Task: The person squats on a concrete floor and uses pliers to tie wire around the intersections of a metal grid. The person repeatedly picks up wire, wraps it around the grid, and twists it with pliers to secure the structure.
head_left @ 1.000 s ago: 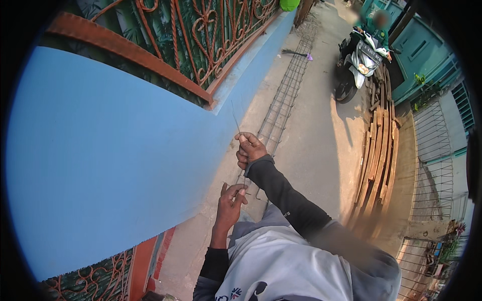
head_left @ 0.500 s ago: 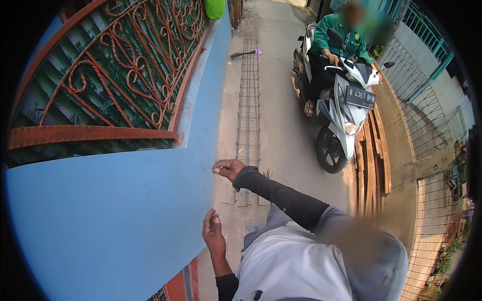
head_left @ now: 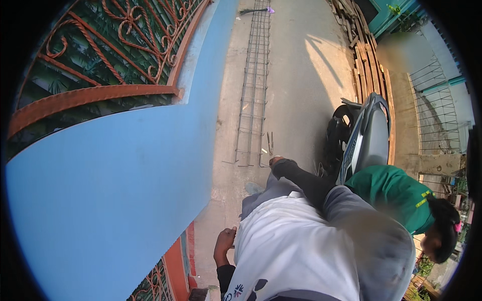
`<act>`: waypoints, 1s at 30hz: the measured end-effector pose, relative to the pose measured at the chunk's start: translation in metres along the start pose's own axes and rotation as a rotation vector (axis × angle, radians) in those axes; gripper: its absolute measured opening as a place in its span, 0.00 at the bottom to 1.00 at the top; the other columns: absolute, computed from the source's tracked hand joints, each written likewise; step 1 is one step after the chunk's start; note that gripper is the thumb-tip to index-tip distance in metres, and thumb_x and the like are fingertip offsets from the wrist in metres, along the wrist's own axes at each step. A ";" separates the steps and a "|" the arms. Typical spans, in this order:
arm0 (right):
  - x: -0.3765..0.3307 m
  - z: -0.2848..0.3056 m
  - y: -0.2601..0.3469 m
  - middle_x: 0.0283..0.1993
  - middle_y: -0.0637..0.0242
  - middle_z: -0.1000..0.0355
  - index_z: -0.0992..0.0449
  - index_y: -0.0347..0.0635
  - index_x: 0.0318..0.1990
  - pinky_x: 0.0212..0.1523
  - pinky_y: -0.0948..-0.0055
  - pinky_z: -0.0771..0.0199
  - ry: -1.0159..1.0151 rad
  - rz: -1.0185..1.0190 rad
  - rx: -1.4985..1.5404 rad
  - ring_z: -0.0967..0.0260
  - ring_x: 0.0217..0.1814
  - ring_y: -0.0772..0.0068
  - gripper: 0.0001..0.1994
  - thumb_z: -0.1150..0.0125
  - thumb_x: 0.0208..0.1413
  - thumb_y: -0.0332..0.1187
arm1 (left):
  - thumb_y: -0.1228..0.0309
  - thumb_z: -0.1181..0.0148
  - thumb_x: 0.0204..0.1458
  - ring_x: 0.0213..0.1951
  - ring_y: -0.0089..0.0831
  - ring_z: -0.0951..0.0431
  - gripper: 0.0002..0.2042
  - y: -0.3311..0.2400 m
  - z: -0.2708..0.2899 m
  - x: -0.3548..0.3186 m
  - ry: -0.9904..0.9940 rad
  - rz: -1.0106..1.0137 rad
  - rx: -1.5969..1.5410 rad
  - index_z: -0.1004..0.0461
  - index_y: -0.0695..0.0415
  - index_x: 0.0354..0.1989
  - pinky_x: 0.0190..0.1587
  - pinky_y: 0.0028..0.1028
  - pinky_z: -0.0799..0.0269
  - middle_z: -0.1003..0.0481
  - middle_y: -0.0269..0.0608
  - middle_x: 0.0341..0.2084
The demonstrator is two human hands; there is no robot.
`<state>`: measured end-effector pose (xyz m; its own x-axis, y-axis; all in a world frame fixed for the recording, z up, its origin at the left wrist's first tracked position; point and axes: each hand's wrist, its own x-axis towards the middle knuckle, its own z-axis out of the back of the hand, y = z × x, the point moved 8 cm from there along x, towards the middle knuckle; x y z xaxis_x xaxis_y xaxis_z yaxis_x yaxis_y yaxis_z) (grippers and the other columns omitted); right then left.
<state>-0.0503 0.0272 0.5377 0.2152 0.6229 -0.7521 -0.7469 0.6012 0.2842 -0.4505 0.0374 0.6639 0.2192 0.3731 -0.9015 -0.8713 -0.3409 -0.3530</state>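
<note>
Beside the rebar cage (head_left: 253,85) on the ground, right hand (head_left: 276,161) grip cannot be told, left hand (head_left: 224,244) loosely curled, empty; the passing scooter (head_left: 364,138) is best given room.

— What colours are around me?

— My shirt (head_left: 286,246) is white, my sleeves (head_left: 306,180) black. The wall (head_left: 115,190) beside me is plain sky blue, topped by a rust-orange scrollwork railing (head_left: 100,55) over dark green.

— And nearby?

— A grey rebar mesh (head_left: 253,85) on pale concrete, a grey-and-black scooter (head_left: 364,133), and a rider's green jacket (head_left: 396,193) with yellow trim.
</note>
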 end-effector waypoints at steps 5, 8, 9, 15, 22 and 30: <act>-0.066 -0.027 -0.040 0.43 0.50 0.23 0.23 0.38 0.42 0.48 0.57 0.25 -0.033 0.098 -0.065 0.24 0.49 0.51 0.16 0.36 0.44 0.33 | 0.52 0.47 0.60 0.25 0.25 0.35 0.22 0.008 -0.041 0.014 0.116 -0.105 -0.177 0.27 0.63 0.28 0.27 0.29 0.37 0.31 0.35 0.21; -0.085 -0.021 -0.065 0.42 0.49 0.24 0.24 0.38 0.43 0.47 0.56 0.26 -0.037 0.023 0.021 0.24 0.48 0.50 0.15 0.39 0.47 0.34 | 0.56 0.47 0.61 0.25 0.22 0.43 0.21 -0.007 -0.051 0.011 0.167 -0.069 -0.180 0.32 0.60 0.23 0.29 0.27 0.43 0.37 0.29 0.18; -0.087 -0.018 -0.075 0.40 0.50 0.24 0.25 0.40 0.42 0.46 0.57 0.26 -0.032 0.025 0.049 0.24 0.47 0.51 0.14 0.38 0.47 0.33 | 0.56 0.47 0.61 0.25 0.21 0.42 0.20 -0.012 -0.058 0.013 0.195 -0.075 -0.177 0.31 0.60 0.24 0.29 0.27 0.43 0.38 0.29 0.19; -0.100 0.014 -0.140 0.38 0.50 0.25 0.28 0.43 0.46 0.48 0.56 0.27 0.075 -0.333 0.124 0.25 0.50 0.50 0.15 0.42 0.51 0.34 | 0.59 0.46 0.62 0.26 0.20 0.39 0.16 -0.056 -0.089 -0.005 0.277 -0.122 -0.338 0.26 0.59 0.28 0.31 0.26 0.39 0.33 0.28 0.20; -0.099 0.053 -0.231 0.43 0.47 0.25 0.29 0.45 0.50 0.52 0.55 0.29 0.215 -0.188 0.065 0.28 0.54 0.46 0.15 0.49 0.56 0.35 | 0.59 0.44 0.60 0.28 0.22 0.30 0.15 -0.106 -0.205 -0.001 0.462 0.040 -0.489 0.22 0.60 0.35 0.32 0.23 0.33 0.26 0.32 0.26; -0.077 0.118 -0.371 0.41 0.44 0.27 0.35 0.45 0.55 0.47 0.49 0.28 0.127 0.049 -0.382 0.27 0.47 0.40 0.17 0.55 0.60 0.35 | 0.61 0.38 0.56 0.33 0.25 0.23 0.16 -0.192 -0.409 0.004 0.698 0.022 -0.731 0.21 0.61 0.43 0.38 0.26 0.26 0.23 0.36 0.32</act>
<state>0.2849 -0.1847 0.5602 0.1125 0.5652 -0.8173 -0.9393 0.3287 0.0981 -0.1031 -0.2482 0.6251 0.6180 -0.1477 -0.7722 -0.4471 -0.8739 -0.1906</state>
